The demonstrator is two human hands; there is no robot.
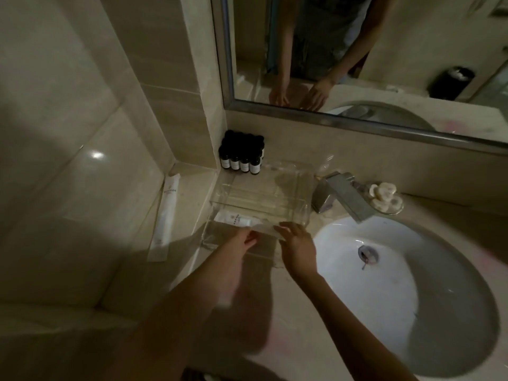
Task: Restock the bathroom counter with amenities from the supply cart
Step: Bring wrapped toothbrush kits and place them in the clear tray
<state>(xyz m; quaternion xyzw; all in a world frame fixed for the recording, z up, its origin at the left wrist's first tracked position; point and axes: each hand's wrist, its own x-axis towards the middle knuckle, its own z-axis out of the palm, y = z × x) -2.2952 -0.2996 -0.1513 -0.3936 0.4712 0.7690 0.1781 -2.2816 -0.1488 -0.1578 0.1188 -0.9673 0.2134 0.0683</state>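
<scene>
View from the head camera; clock directions are taken from the clear acrylic tray (309, 199), which stands on the counter (445, 213) at frame centre. At the tray's 6 o'clock edge, the left hand (244, 240) and right hand (297, 243) meet over a flat pale packet (265, 231). The left pinches its left end with curled fingers and the right pinches its right end, so the packet spans the narrow gap between them, just above the tray's near rim. A white sachet (236, 218) with small print lies inside the tray at 7 o'clock, just beside the left fingertips. A tight cluster of dark bottles (242, 154) with pale labels stands in the wall corner at 11 o'clock, close to the tray's far rim. A long wrapped packet (165, 215) leans along the tiled ledge at 9 o'clock, apart from the tray. The chrome faucet (341, 196) crowds the tray's right wall at 3 o'clock, and beyond it sits a glass soap dish (398, 209) carrying pale round pieces. The white sink basin (343, 243), with its drain (368, 254), fills the area from 4 to 5 o'clock, just right of the right wrist. A framed mirror (357, 116) at 12 o'clock reflects both arms.
</scene>
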